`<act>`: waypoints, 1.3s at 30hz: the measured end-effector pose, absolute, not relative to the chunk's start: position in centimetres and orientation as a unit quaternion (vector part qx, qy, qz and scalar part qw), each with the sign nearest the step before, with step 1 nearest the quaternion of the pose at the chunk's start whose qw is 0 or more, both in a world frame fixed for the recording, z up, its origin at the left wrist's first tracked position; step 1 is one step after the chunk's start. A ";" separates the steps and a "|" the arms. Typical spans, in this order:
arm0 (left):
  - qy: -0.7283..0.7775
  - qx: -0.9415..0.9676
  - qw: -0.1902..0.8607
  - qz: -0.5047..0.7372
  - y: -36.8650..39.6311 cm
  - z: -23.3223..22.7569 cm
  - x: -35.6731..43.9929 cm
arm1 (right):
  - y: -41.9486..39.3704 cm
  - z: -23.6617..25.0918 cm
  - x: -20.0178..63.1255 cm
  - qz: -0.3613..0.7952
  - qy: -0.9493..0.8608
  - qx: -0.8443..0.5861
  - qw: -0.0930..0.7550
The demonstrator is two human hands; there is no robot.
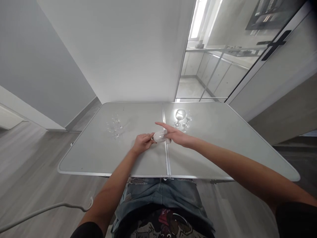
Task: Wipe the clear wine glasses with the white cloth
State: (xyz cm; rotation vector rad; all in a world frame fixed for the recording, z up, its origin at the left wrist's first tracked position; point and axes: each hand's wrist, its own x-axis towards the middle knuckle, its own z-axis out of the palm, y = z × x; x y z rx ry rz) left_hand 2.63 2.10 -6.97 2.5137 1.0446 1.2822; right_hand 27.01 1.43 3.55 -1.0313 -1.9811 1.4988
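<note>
A clear stemmed glass [159,136] lies sideways above the middle of the grey folding table [99,158], held between both hands. My left hand [142,142] grips its stem end. My right hand [174,134] wraps a white cloth [167,140] around its bowl, index finger stretched out to the left. Two upright wine glasses [182,118] stand just beyond my right hand. Several more clear glasses [115,127] stand in a cluster at the left of the table.
The table's centre seam [165,142] runs front to back under the hands. A white wall stands behind the table, with a glass sliding door [215,66] at the right. A white cable [49,208] trails over the wooden floor at the lower left.
</note>
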 end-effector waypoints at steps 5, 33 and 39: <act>0.378 0.838 -0.071 0.388 2.2 -7.0 2.4 | 1.7 2.4 26.3 0.639 -0.550 -0.447 0.298; 0.334 0.838 0.061 0.426 2.0 -7.1 2.9 | 0.7 3.4 27.8 0.490 -0.763 -0.334 0.257; 0.401 0.805 -0.075 0.430 2.6 -8.1 2.5 | 1.5 2.4 26.6 0.617 -0.501 -0.420 0.438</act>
